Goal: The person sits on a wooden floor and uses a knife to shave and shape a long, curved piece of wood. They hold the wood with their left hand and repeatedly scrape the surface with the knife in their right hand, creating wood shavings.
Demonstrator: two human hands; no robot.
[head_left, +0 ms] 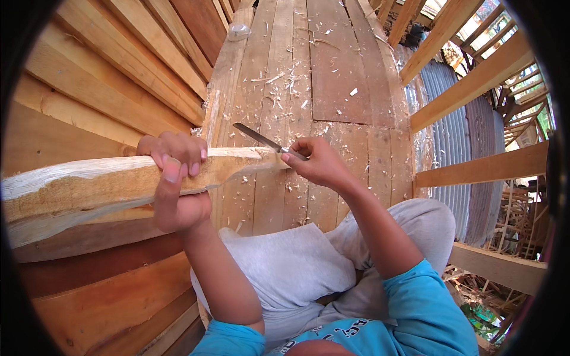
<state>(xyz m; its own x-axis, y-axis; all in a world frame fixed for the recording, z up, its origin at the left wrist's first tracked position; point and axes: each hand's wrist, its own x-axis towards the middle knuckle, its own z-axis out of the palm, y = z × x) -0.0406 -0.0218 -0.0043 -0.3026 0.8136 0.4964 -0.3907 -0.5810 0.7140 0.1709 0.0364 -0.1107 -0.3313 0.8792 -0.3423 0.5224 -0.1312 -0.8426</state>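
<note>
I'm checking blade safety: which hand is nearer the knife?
Right: the right hand holds the knife; the left hand is apart from it, to its left, gripping the timber.

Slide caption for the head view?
Left grip on a timber, right grip on a knife at the timber's narrow end; shavings on the floor.
</note>
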